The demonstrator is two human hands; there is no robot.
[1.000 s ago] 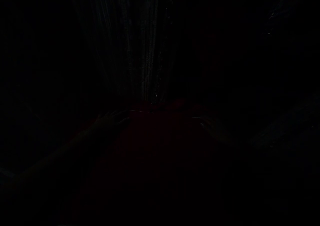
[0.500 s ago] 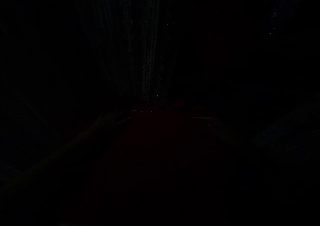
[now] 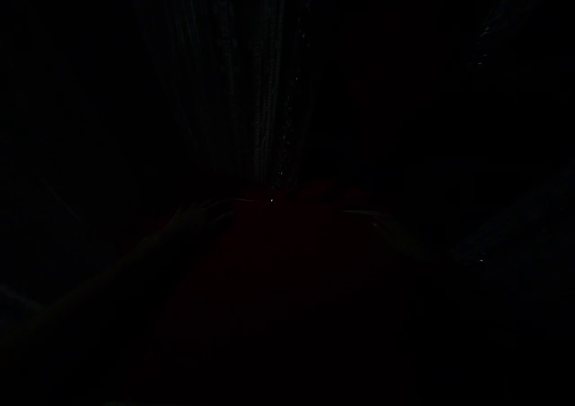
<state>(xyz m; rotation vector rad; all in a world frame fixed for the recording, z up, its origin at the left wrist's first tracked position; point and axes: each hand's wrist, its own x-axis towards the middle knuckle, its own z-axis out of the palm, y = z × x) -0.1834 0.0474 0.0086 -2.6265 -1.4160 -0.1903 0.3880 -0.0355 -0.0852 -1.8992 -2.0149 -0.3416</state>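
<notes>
The view is very dark. My left hand (image 3: 197, 215) reaches in from the lower left over red cloth (image 3: 278, 244); its fingers look stretched out, with the thumb apart. A thin pale line (image 3: 245, 200), perhaps a thread or a needle, runs from near its fingertips towards a small bright speck (image 3: 271, 200). On the right, my right hand (image 3: 395, 233) is only faintly visible and seems closed. A slim pale pointed thing (image 3: 359, 212) extends leftward from it; its kind is too dark to tell.
Beyond the red cloth, a dark striped, textured surface (image 3: 263, 106) stretches away, with glinting specks (image 3: 287, 121) along its right side. Faint bluish patches with glints (image 3: 483, 44) show at the right. A pale streak (image 3: 20, 298) lies at the lower left.
Both hands stay nearly in place. The glints and the bright speck have shifted very slightly. The pale streak at the lower left shows a little more clearly.
</notes>
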